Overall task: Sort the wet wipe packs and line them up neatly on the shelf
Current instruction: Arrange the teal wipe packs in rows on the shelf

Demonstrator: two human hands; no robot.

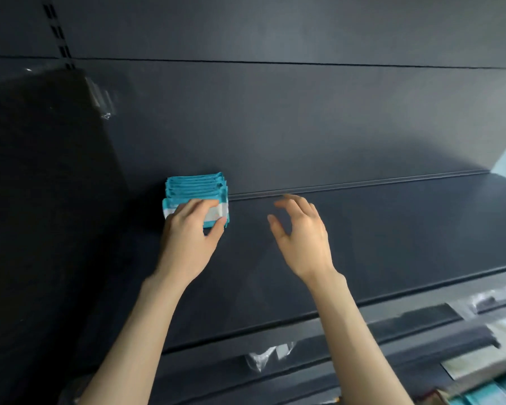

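Observation:
Several teal and white wet wipe packs (197,187) stand in a tight row on the dark shelf (377,229), at its left end against the back panel. My left hand (192,232) holds the front pack of the row, fingers over its top and thumb along its right edge. My right hand (300,238) hovers to the right of the row above the bare shelf, fingers loosely spread and holding nothing.
A glossy black side panel (41,200) stands just left of the row. Below the shelf's front edge, lower shelves (421,331) hold clear plastic wrap (268,356) and, at the bottom right, blurred teal packs (491,394).

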